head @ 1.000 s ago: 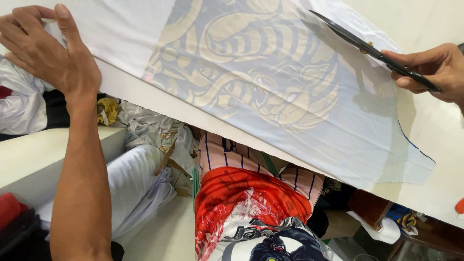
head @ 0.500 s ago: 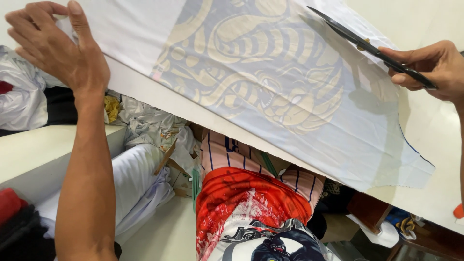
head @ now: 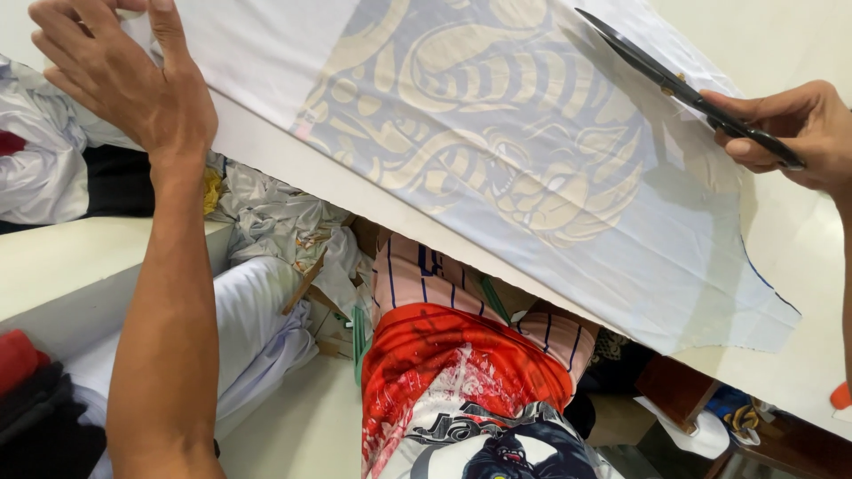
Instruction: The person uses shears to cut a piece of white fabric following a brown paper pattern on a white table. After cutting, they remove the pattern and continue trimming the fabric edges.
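Left hand (head: 133,84) lay flat, pinning printed fabric (head: 497,160) near the surface edge. Right hand (head: 785,129) gripped black scissors (head: 674,84). Best kept cloth taut, blades low.

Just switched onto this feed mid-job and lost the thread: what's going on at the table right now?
A person is cutting a printed sheet of pale fabric spread over a white table. The left hand presses flat on the fabric at its far left end. The right hand holds black scissors, blades lying over the fabric's upper right part. The fabric carries a tan dragon-like print and hangs slightly over the table edge. Below the table lie heaps of clothing, including a red printed shirt.
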